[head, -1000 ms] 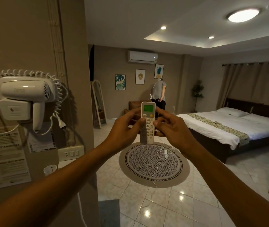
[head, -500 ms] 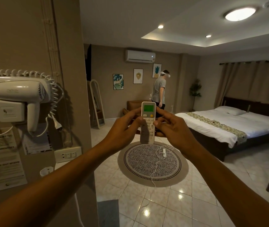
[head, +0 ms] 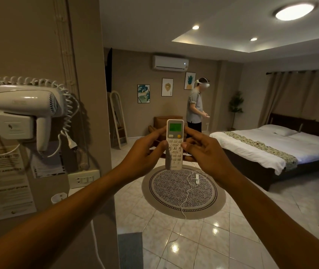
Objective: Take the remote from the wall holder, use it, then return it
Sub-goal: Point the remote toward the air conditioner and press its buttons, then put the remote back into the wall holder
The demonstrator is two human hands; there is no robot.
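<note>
You are holding the upright white plastic remote with its lit green screen (head: 174, 145) between left hand (head: 145, 155) and right hand (head: 206, 154), mid-use; next, aim toward the white wall air conditioner (head: 170, 63) at twelve o'clock and press

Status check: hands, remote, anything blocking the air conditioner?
Left hand and right hand both grip the remote. Screen lit green, upright, facing the wearer. Air conditioner ahead on the wall, nothing in front of it.
</note>
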